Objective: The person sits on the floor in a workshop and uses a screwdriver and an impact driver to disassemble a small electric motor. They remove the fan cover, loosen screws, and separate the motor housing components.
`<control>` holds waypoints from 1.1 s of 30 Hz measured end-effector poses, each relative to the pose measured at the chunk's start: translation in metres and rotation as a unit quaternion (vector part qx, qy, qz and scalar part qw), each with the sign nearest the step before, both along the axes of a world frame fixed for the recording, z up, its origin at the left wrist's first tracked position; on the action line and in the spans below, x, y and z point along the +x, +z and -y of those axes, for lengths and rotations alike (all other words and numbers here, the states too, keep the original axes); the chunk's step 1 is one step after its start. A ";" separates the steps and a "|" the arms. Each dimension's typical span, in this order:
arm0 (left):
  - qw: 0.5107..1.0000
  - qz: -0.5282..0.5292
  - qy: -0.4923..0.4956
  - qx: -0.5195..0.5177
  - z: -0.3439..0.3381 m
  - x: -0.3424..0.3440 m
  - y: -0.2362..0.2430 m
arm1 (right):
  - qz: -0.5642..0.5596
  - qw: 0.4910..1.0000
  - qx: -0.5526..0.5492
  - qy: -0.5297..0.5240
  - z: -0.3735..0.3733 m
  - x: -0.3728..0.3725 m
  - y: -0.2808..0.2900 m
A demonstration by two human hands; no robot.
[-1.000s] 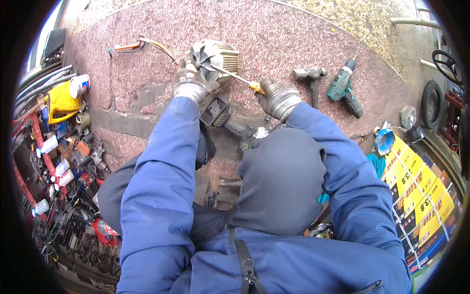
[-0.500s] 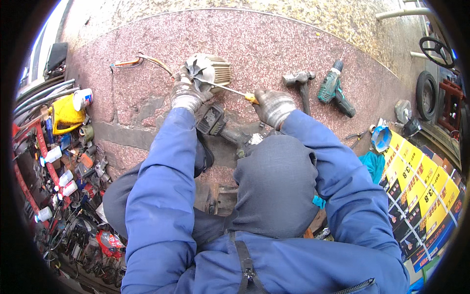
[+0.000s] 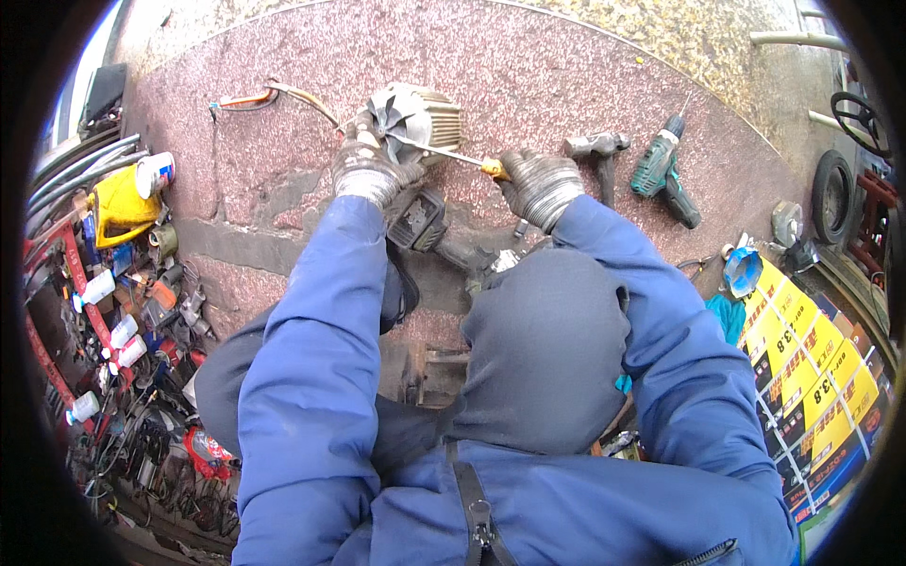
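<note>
An electric motor (image 3: 444,123) with a finned metal housing lies on the reddish speckled floor, and a bladed fan (image 3: 386,114) sits on its left end. My gloved left hand (image 3: 374,170) grips the motor at the fan end, its fingertips partly hidden by the blades. In my gloved right hand (image 3: 545,181) is a screwdriver (image 3: 442,151) with a yellow handle, pointing left. Its tip reaches in among the fan blades; the exact contact point is too small to tell. Sheathed wires (image 3: 311,100) run out from the motor to the left.
A hammer (image 3: 604,174) and a green cordless drill (image 3: 658,168) lie right of my right hand. Near my left wrist is a dark power tool (image 3: 420,222). Cluttered parts and a yellow container (image 3: 123,208) line the left; yellow-black boxes (image 3: 816,368) stand at the right.
The whole view has shifted slightly, so the tools on the floor appear a little further right. Both hands keep their grips, and the screwdriver's tip stays among the fan blades.
</note>
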State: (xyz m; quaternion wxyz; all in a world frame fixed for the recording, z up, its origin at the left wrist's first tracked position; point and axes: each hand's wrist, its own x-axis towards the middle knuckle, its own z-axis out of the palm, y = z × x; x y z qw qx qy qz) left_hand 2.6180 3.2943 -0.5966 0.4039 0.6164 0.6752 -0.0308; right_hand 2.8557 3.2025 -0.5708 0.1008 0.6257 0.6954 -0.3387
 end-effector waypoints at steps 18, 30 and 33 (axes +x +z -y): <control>0.985 -0.103 -0.085 0.112 -0.002 -0.002 0.002 | -0.029 0.998 0.004 -0.058 0.011 -0.001 0.015; 0.980 -0.170 -0.102 -0.003 -0.013 0.001 0.017 | -0.059 0.997 -0.015 -0.054 0.009 0.000 -0.016; 0.974 -0.195 -0.107 -0.039 -0.010 0.003 0.013 | -0.061 0.996 -0.026 -0.062 0.009 -0.002 -0.016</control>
